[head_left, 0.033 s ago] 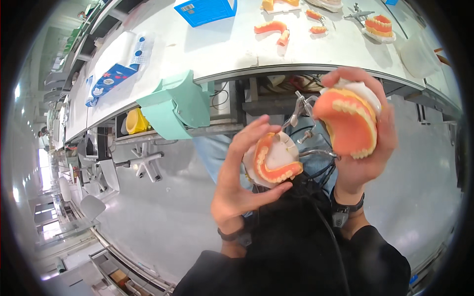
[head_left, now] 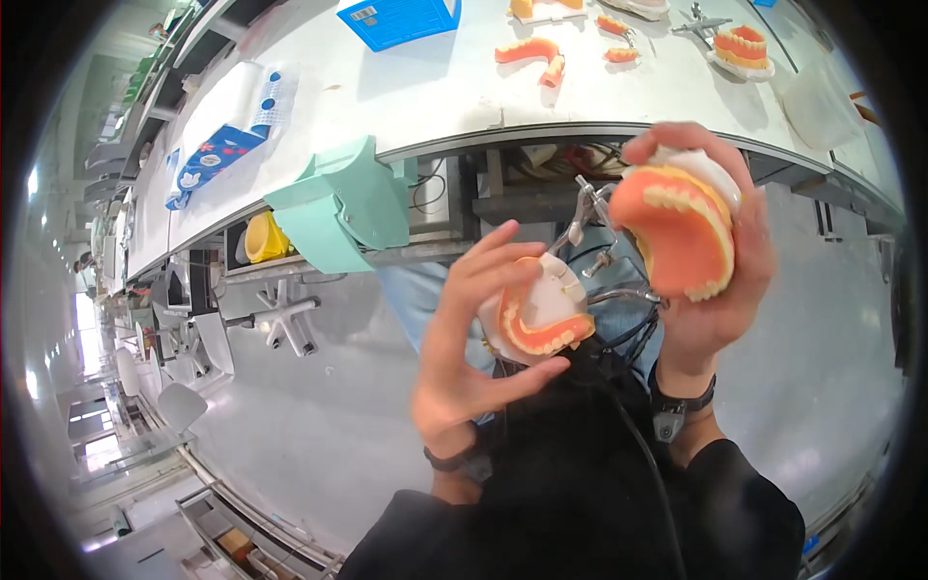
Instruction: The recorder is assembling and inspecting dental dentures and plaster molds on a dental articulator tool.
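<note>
My left hand is closed round the rim of a lower denture model, a white plaster cast carrying a pink U-shaped base with cream teeth. An upper denture model rests in my right hand, its pink palate and tooth row facing me, with a yellowish edge and white plaster behind. Between the two models shows a metal articulator, its frame swung open so that the halves lie apart. The fingers of my right hand wrap behind the upper cast and are partly hidden.
On the white bench ahead lie a pink denture arch, small partial denture pieces and another denture model. A blue box and a tissue pack stand further left. A pale green tray juts from the bench edge.
My right hand and the upper denture model have shifted slightly up and to the left. The left hand keeps nearly the same place, its fingers a little higher.
</note>
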{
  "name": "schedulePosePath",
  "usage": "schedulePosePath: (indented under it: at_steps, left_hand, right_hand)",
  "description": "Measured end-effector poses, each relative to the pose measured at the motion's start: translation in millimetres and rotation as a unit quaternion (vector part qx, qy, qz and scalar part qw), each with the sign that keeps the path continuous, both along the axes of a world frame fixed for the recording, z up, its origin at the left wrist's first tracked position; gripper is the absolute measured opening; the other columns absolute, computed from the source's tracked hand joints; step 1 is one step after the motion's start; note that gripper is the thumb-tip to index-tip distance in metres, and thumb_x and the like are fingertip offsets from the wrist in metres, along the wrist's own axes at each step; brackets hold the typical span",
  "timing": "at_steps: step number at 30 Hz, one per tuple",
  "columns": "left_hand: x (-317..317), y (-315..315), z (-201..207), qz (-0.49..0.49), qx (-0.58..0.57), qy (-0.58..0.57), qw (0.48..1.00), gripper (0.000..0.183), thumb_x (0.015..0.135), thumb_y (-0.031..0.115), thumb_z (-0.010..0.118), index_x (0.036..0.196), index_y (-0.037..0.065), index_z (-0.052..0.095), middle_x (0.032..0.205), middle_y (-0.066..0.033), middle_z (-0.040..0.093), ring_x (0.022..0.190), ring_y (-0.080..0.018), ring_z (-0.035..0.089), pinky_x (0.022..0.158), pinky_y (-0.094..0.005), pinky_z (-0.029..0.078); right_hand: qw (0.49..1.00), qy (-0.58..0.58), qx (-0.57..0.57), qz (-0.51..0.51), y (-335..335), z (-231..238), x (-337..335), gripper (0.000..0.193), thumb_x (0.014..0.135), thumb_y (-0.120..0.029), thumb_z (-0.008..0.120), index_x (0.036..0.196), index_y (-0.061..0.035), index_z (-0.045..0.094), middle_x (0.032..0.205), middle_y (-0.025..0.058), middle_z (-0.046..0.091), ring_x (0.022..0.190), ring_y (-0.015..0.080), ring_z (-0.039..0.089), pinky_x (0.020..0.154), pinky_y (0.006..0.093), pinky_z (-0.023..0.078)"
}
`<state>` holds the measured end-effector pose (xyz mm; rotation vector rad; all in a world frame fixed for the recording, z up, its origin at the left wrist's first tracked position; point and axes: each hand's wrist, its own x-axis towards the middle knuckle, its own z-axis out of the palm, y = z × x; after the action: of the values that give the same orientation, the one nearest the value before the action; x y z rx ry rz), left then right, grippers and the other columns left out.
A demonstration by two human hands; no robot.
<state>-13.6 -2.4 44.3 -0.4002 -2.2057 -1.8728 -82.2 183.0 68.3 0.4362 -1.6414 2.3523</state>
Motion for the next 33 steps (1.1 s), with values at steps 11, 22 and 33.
schedulePosePath:
  at_steps: [11,22,33]
  left_hand:
    - [-9,-5,16,-0.101,-0.424,0.118,0.892,0.028,0.066,0.014,0.083,0.09,0.009,0.069,0.109,-0.0032,0.063,0.122,-0.0294,0.054,0.1,-0.0546,0.035]
    - [-9,-24,19,-0.069,-0.23,0.019,0.971,0.026,0.082,0.025,0.076,0.098,0.006,0.071,0.093,-0.0062,0.069,0.1,-0.0268,0.066,0.104,-0.0489,0.038]
    - [12,-13,9,0.107,0.144,-0.111,0.977,0.042,0.099,0.031,0.051,0.121,-0.004,0.049,0.082,-0.0118,0.067,0.061,-0.0093,0.052,0.056,-0.022,0.039]
  right_hand:
    - [0.98,-0.036,0.182,0.078,-2,13,-20,0.04,0.097,-0.029,0.042,0.106,0.0028,0.064,0.091,0.0096,0.066,0.081,0.0131,0.064,0.072,0.0244,0.05]
    - [0.977,-0.091,0.165,0.097,7,-5,-26,0.039,0.096,-0.027,0.043,0.105,0.0045,0.064,0.096,0.0128,0.066,0.087,0.0173,0.065,0.078,0.0279,0.052]
    - [0.994,-0.089,0.033,0.045,1,-23,-17,0.04,0.099,-0.03,0.044,0.106,0.0045,0.062,0.094,0.0094,0.066,0.086,0.0147,0.063,0.075,0.0259,0.049]
